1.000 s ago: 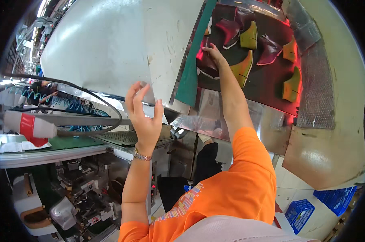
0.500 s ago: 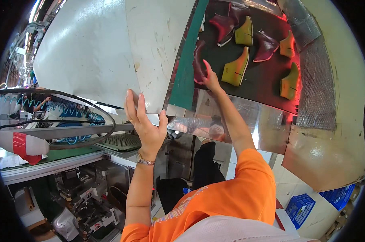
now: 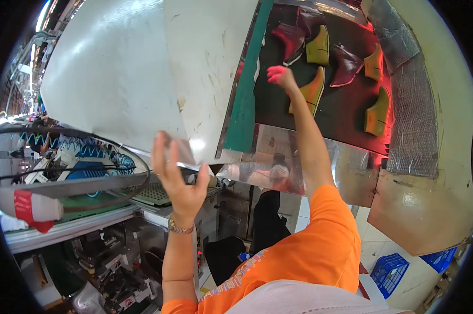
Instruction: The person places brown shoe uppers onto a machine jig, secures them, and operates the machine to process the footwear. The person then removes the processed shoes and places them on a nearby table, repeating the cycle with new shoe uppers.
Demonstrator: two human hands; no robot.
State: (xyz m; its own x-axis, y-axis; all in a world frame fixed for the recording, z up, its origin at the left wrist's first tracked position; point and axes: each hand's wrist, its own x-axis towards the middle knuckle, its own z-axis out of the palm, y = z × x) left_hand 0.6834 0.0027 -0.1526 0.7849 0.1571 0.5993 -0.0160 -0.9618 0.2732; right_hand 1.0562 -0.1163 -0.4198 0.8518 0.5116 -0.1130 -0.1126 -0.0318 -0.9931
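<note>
Above the dark belt (image 3: 336, 112), my right hand (image 3: 281, 77) has its fingers curled in, glowing red under the light, with nothing visible in them. Closest to it is a yellow-green shoe last (image 3: 314, 88), partly hidden behind my wrist. A dark red boot upper (image 3: 290, 43) lies just beyond the hand. Another upper (image 3: 346, 67) and another last (image 3: 318, 46) lie farther right and beyond. My left hand (image 3: 176, 180) is open, fingers spread and slightly blurred, by the near edge of a large white panel (image 3: 116, 68). It holds nothing.
A green strip (image 3: 241, 112) borders the belt's left side, and a shiny metal ledge (image 3: 304, 162) its near side. Bubble wrap (image 3: 412, 115) covers the right side. At lower left, a cable (image 3: 142, 188) loops near a machine (image 3: 116, 267). Blue crates (image 3: 389, 273) stand at lower right.
My right hand has moved away from the dark red upper at the belt's left, which no longer shows there. My left hand has shifted slightly left and down, staying open.
</note>
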